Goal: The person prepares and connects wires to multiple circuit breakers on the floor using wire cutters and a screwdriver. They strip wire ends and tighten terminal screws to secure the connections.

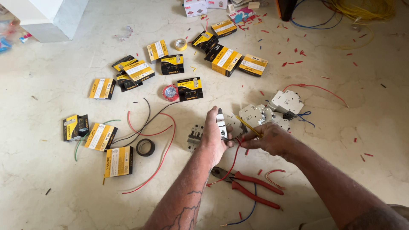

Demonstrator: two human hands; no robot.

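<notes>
While held, breaker [221, 124] between left fingers [211, 117]

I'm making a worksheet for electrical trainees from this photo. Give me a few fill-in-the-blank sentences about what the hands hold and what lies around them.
1. The left hand holds a white circuit breaker upright above the ____.
2. The right hand holds a screwdriver with a ____ shaft.
3. The pliers lying below the hands have ____ handles.
4. The roll of tape beside the lower left boxes is ____.

Missing words: floor; yellow; red; black
</notes>
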